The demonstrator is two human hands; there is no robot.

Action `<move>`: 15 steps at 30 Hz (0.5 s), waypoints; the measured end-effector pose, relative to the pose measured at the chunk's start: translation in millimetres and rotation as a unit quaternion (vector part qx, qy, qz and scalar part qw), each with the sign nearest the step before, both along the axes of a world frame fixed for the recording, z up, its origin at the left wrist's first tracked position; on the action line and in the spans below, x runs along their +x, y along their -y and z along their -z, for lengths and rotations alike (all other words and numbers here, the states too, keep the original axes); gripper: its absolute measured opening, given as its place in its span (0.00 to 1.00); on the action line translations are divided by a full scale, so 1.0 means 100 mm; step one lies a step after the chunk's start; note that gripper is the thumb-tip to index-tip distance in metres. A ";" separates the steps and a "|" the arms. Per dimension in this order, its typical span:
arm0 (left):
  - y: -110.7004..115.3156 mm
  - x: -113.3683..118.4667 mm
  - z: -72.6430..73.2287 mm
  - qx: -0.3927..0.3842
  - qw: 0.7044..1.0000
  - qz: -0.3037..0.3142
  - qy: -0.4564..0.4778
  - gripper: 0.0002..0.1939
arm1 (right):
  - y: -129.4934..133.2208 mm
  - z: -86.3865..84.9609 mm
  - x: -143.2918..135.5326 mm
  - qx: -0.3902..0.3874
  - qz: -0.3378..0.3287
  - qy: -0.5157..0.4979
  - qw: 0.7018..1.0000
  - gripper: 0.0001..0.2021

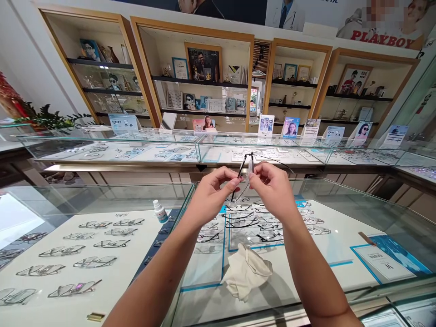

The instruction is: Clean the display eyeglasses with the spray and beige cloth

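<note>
Both hands are raised over the glass display case and meet at a pair of dark-framed glasses (251,160). My left hand (218,190) pinches the frame from the left, thumb against forefinger. From the right, my right hand (274,188) pinches it close to a lens. One thin temple sticks out to the right behind my right hand. A crumpled cream cloth (247,272) lies on the glass top below my hands. To the left stands a small white bottle (160,211) with a blue-green label.
Rows of glasses (97,262) lie inside the case at left, and more are beneath my hands. A blue-edged card (383,261) is at the right. Another glass counter (136,154) with small signs crosses behind, before wooden-framed shelves (200,27).
</note>
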State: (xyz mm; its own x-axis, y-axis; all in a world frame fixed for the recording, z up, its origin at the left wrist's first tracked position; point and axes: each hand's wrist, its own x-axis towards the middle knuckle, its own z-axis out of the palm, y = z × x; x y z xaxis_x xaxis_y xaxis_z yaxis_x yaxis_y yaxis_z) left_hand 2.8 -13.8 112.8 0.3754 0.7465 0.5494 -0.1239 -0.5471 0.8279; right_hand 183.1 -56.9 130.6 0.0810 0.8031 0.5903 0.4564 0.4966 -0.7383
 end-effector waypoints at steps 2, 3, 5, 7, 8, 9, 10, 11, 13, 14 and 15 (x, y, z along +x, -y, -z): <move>0.01 -0.01 -0.01 0.013 1.000 0.004 -0.025 0.13 | -0.01 0.01 0.00 0.013 0.007 -0.002 1.000 0.04; 0.01 -0.01 -0.01 0.021 0.999 0.002 -0.038 0.13 | -0.02 0.02 0.00 0.020 0.013 -0.006 1.000 0.04; 0.02 -0.02 -0.02 0.034 0.998 -0.006 -0.057 0.13 | -0.03 0.04 -0.01 0.033 0.020 -0.014 0.999 0.10; 0.02 -0.03 -0.01 0.036 0.998 -0.009 -0.058 0.13 | -0.04 0.05 -0.03 0.041 0.018 -0.016 0.999 0.15; 0.03 -0.02 0.00 0.034 0.998 -0.009 -0.055 0.13 | -0.04 0.05 -0.04 0.044 0.015 -0.014 0.999 0.16; 0.03 -0.02 0.00 0.033 0.998 -0.009 -0.049 0.13 | -0.04 0.05 -0.05 0.047 0.010 -0.012 0.999 0.18; 0.03 -0.01 0.01 0.031 0.999 -0.010 -0.042 0.12 | -0.04 0.05 -0.05 0.048 0.007 -0.012 0.999 0.20; 0.03 -0.01 0.01 0.028 0.999 -0.012 -0.034 0.13 | -0.03 0.04 -0.05 0.049 0.004 -0.013 0.999 0.22; 0.02 -0.01 0.02 0.016 1.000 -0.018 -0.012 0.13 | -0.03 0.03 -0.04 0.047 0.004 -0.014 0.999 0.26; 0.02 -0.01 0.02 0.007 1.000 -0.022 0.002 0.14 | -0.02 0.03 -0.03 0.046 0.010 -0.015 0.999 0.26; 0.01 -0.01 0.01 -0.003 1.000 -0.026 0.017 0.14 | -0.02 0.02 -0.02 0.045 0.018 -0.016 0.999 0.26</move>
State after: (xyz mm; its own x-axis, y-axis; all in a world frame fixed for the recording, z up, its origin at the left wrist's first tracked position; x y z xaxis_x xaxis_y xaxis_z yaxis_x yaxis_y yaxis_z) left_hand 1.7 -15.1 111.6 0.3165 0.7677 0.5572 -0.1235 -0.5490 0.8266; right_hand 181.2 -54.5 128.1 0.1286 0.7427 0.6572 0.4518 0.5460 -0.7055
